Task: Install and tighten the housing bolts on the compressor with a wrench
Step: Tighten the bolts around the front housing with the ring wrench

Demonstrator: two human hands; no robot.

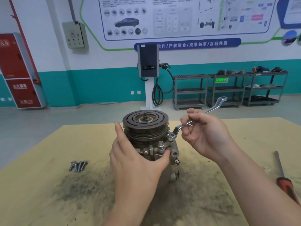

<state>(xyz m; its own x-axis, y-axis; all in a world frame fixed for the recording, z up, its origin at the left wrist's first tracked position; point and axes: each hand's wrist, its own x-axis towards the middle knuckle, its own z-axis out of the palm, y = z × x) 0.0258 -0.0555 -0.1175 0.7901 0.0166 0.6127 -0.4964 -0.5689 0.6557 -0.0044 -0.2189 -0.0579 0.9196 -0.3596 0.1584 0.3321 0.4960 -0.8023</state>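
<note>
Steel wrench (197,117) rings compressor (151,141) bolt (170,137).

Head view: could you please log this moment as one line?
left hand steadies compressor | right hand holds wrench, ring end on bolt | spare bolts on table

pulley (145,123) dark brown, slotted rings | wrench (202,114) bright silver | table (48,185) tan, grey smudges | screwdriver (287,187) at 4 o'clock red-black
</note>
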